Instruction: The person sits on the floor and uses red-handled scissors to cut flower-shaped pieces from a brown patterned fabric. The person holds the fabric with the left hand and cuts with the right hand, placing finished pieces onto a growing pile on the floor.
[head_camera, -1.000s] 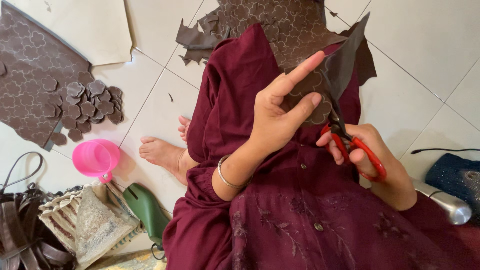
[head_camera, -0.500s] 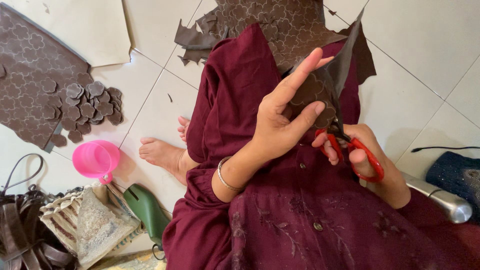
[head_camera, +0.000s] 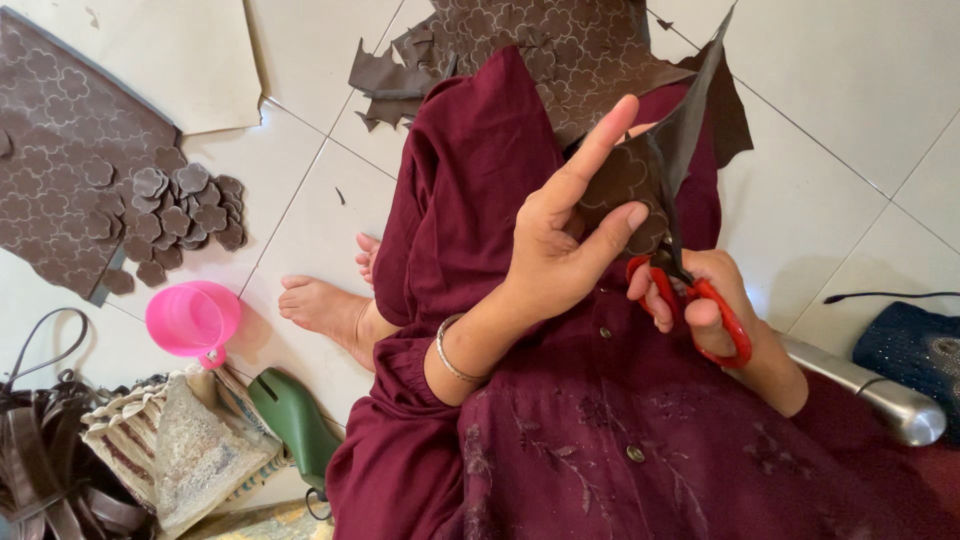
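Nearest the camera, red-handled scissors (head_camera: 700, 305) were gripped in the right hand (head_camera: 705, 300), its fingers closed through the loops, with the blades set into the edge of a brown leather piece (head_camera: 625, 185). That piece, marked with flower outlines, was held up over the lap by the left hand (head_camera: 560, 250): it was pinched between thumb and middle fingers, while the index finger was stretched out straight along it. A long dark offcut (head_camera: 700, 90) was seen trailing upward from the cut, so the shape in hand was judged to be only partly freed.

Farther out, at the knees, a larger sheet of the same stamped leather (head_camera: 560, 50) was spread, with ragged scraps (head_camera: 385, 80) beside it. To the left on the tiled floor (head_camera: 850, 90), a heap of finished flower cut-outs (head_camera: 185, 210) was gathered just beside another patterned sheet (head_camera: 60, 170) from which many outlines had not yet been cut. A pink cup (head_camera: 190, 318) and a green shoe form (head_camera: 295, 420) were lying nearer the bare foot.

A fair batch was judged done; far more remained on the sheets.
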